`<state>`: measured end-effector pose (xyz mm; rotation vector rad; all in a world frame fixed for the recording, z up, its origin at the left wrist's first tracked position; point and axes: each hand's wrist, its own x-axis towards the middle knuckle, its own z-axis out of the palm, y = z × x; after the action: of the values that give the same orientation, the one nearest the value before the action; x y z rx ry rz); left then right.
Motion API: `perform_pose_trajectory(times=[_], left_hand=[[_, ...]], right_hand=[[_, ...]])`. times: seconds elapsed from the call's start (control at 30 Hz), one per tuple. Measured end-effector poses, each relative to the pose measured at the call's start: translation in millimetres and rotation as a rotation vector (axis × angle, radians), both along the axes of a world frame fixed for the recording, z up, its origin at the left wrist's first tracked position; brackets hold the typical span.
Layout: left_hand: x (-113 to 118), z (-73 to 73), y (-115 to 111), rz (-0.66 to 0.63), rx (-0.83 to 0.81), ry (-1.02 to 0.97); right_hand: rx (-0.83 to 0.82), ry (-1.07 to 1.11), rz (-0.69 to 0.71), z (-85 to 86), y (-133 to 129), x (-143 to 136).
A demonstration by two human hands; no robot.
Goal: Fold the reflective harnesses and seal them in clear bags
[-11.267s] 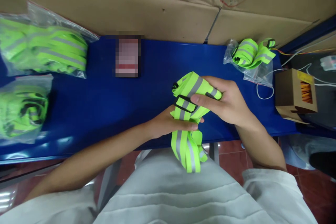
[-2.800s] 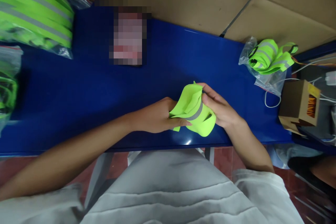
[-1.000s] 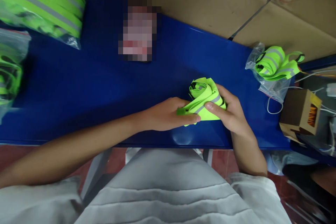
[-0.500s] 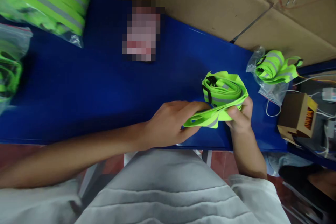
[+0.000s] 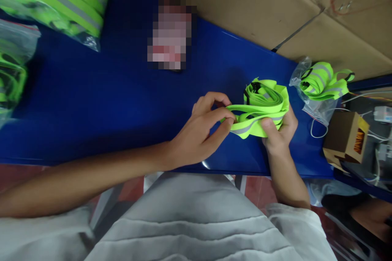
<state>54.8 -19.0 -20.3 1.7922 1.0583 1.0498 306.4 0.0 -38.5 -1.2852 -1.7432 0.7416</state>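
A rolled neon-yellow reflective strap with grey stripes and a black buckle is held above the table's front part. My right hand grips the roll from the right, thumb on the near side and fingers behind it. My left hand pinches the strap's loose folded end between thumb and fingers, left of the roll. Some of the right fingers are hidden behind the strap. Beyond my right hand, another rolled reflective strap lies on a clear plastic bag.
The blue table has a large bag of reflective straps at far left and a smaller bag below it. A pixelated item lies near the cardboard boxes. An open small carton and cables stand at right.
My left hand has shifted its hold to a fingertip pinch on the strap's end, and the folded layers have spread apart. My right hand keeps its grip on the roll.
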Motion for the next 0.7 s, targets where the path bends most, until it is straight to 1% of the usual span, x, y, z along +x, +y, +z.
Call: perform_pose_trajectory(times=[0.1,0.17,0.2,0.27,0.33,0.4,0.5,0.6,0.7], left_hand=[[-0.3,1.6,4.1,0.012,0.027,0.038],[-0.5,4.4,6.0,-0.065,-0.004,-0.006],[-0.5,6.0,6.5,-0.114,-0.061,-0.027],[-0.2,7.9,7.0,-0.174,-0.207,-0.011],[0.6,6.9,7.4,-0.153,-0.3,0.066],[1.6,3.9,8.2,-0.149,-0.326,0.133],[2.5,0.9,10.6,-0.187,-0.342,0.163],[2.4,2.8,13.6,-0.216,-0.375,0.147],[1.2,5.5,15.8,-0.219,-0.452,0.115]], right_hand=[[0.09,-0.031,-0.089,6.4,2.0,-9.6],[0.116,-0.072,-0.115,8.9,2.6,-13.3],[0.134,-0.088,-0.119,9.2,2.3,-14.4],[0.185,-0.122,-0.108,8.6,0.4,-16.2],[0.248,-0.168,-0.074,7.2,-3.0,-18.6],[0.309,-0.229,-0.032,6.3,-6.8,-21.8],[0.382,-0.313,0.007,6.1,-9.8,-25.7],[0.427,-0.342,0.023,6.3,-8.5,-25.6],[0.436,-0.332,0.033,6.0,-6.3,-22.6]])
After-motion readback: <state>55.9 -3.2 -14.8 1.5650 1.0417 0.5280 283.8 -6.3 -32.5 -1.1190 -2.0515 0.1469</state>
